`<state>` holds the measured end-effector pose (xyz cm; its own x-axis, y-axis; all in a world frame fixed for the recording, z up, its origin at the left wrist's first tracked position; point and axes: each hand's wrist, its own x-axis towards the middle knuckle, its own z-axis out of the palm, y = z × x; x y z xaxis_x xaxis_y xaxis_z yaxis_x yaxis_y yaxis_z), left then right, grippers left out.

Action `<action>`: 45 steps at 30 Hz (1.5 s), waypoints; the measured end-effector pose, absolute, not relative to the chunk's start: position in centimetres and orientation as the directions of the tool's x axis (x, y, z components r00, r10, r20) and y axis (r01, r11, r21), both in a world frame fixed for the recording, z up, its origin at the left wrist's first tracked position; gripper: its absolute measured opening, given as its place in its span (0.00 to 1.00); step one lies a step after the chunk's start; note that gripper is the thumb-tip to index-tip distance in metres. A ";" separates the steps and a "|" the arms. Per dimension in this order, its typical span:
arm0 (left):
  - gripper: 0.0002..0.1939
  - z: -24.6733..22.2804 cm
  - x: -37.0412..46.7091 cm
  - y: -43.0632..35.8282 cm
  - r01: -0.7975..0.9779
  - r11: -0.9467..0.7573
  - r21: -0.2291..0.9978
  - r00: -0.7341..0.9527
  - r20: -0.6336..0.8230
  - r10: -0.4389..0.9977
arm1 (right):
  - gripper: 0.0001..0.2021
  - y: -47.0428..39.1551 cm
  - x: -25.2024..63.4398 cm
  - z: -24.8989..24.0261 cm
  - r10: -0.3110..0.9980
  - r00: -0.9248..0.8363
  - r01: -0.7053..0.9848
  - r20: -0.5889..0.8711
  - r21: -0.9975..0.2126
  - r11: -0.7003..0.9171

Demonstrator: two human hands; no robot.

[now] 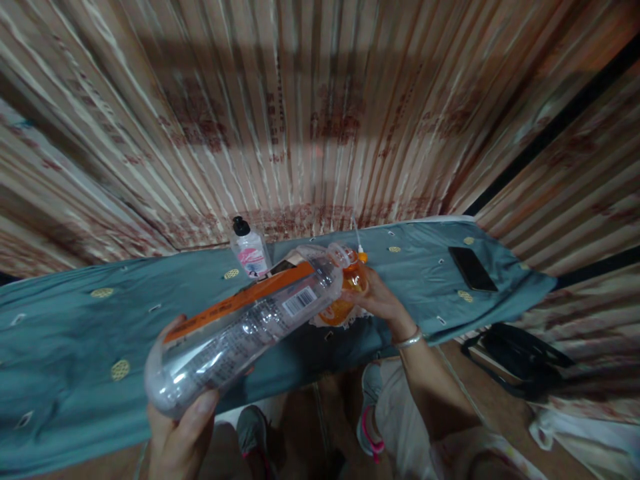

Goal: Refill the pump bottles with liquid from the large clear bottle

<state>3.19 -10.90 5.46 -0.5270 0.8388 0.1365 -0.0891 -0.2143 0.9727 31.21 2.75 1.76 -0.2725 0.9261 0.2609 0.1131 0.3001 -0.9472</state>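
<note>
My left hand (183,420) is wrapped round the base of a large clear plastic bottle (250,320) with an orange-striped label and a barcode. The bottle slants across the table, its mouth high on the right. That mouth is right over the top of a smaller orange bottle (340,310); whether the two touch I cannot tell. Closed round the orange bottle's neck is my right hand (373,293), with a silver bangle at the wrist. Just behind it lies an orange cap with a thin clear tube (363,255).
A clear bottle with a black top and pink label (251,253) stands behind the big bottle. A dark phone (473,269) lies at the right on the blue-green cloth (415,257). Patterned curtains (300,133) hang behind. A black bag (515,357) is low on the right.
</note>
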 end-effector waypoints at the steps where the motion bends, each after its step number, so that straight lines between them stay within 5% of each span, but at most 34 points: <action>1: 0.42 5.4 3.2 -10.9 -0.102 -0.215 0.971 -0.530 0.130 0.838 | 0.36 2.7 31.2 1.8 0.926 -0.274 0.110 0.259 -0.948 0.298; 30: 0.36 3.9 2.5 -10.8 -0.146 -0.186 0.972 -0.512 0.086 0.855 | 0.37 2.8 31.2 1.9 0.925 -0.277 0.120 0.259 -0.946 0.300; 45: 0.42 3.2 1.9 -10.9 -0.150 -0.183 0.972 -0.486 0.089 0.870 | 0.32 2.7 31.4 1.6 0.919 -0.292 0.130 0.265 -0.941 0.313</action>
